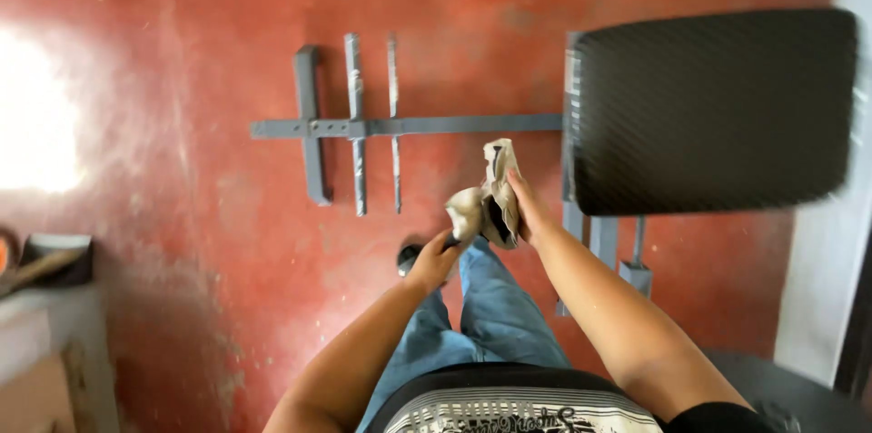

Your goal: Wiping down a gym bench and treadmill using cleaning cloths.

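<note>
Both hands grip a crumpled beige cloth.

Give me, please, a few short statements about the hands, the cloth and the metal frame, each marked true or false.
1. Both hands grip a crumpled beige cloth. True: the left hand and right hand hold it.
2. The floor is green. False: it is red.
3. A grey metal frame lies flat on the floor. True.
4. The black padded panel lies left of the frame. False: it lies to its right.
5. The person wears blue jeans. True.
</note>
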